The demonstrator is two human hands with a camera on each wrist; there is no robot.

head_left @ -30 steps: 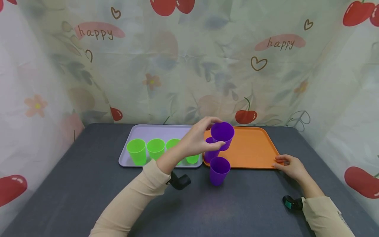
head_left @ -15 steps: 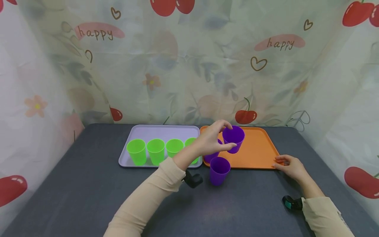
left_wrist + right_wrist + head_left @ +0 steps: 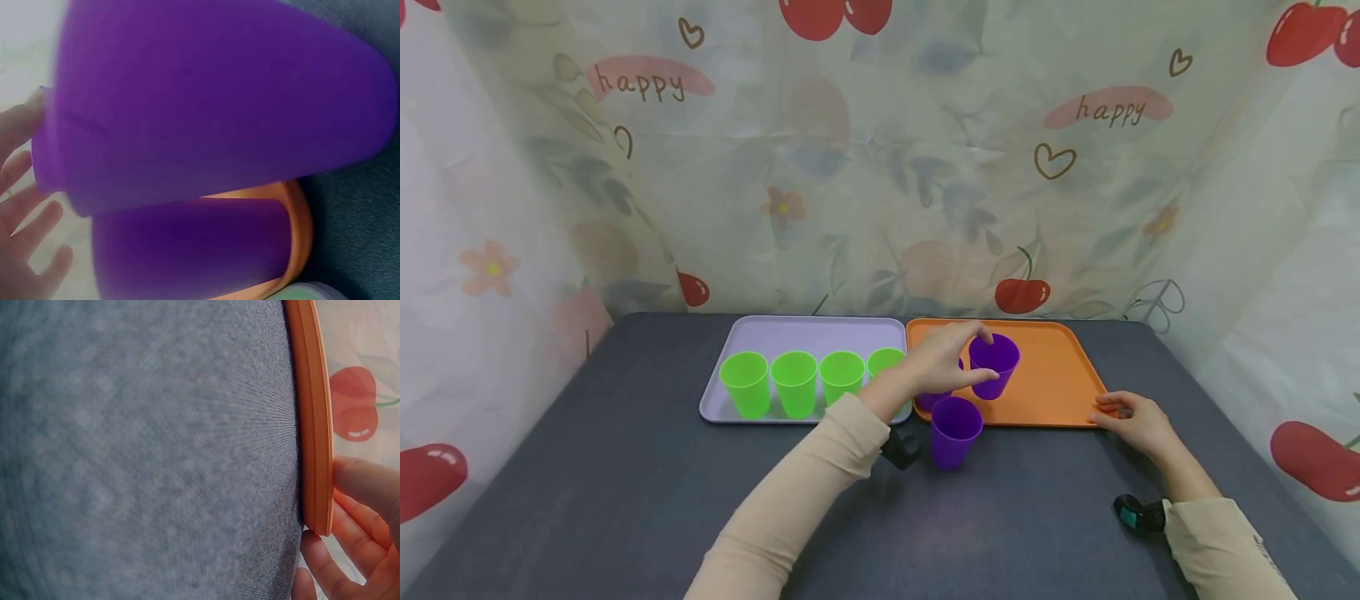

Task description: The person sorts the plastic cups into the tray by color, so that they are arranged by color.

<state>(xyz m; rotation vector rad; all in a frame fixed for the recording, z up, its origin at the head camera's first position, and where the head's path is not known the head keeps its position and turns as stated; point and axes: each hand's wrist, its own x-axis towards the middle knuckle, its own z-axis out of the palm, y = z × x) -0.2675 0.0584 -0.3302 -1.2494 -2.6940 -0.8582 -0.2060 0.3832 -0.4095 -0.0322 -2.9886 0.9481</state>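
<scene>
Over the orange tray (image 3: 1052,375), my left hand (image 3: 942,358) grips a purple cup (image 3: 997,365) between thumb and fingers. The cup is upright; whether its base touches the tray I cannot tell. A second purple cup (image 3: 934,402) stands at the tray's left end, partly hidden by that hand. Just in front of the tray, a third purple cup (image 3: 955,437) stands on the table and fills much of the left wrist view. My right hand (image 3: 1138,423) holds the tray's near right corner, with the thumb on the rim (image 3: 319,425) in the right wrist view.
A lilac tray (image 3: 820,332) adjoins the orange one on the left. Several green cups (image 3: 795,383) stand in a row on it; my left forearm partly covers the rightmost. A dark cloth covers the table (image 3: 625,500). A printed curtain (image 3: 865,208) hangs behind.
My left hand has carried the purple cup rightward and then lowered it over the orange tray. The green cups at the lilac tray's right end came into view. My right hand has stayed put.
</scene>
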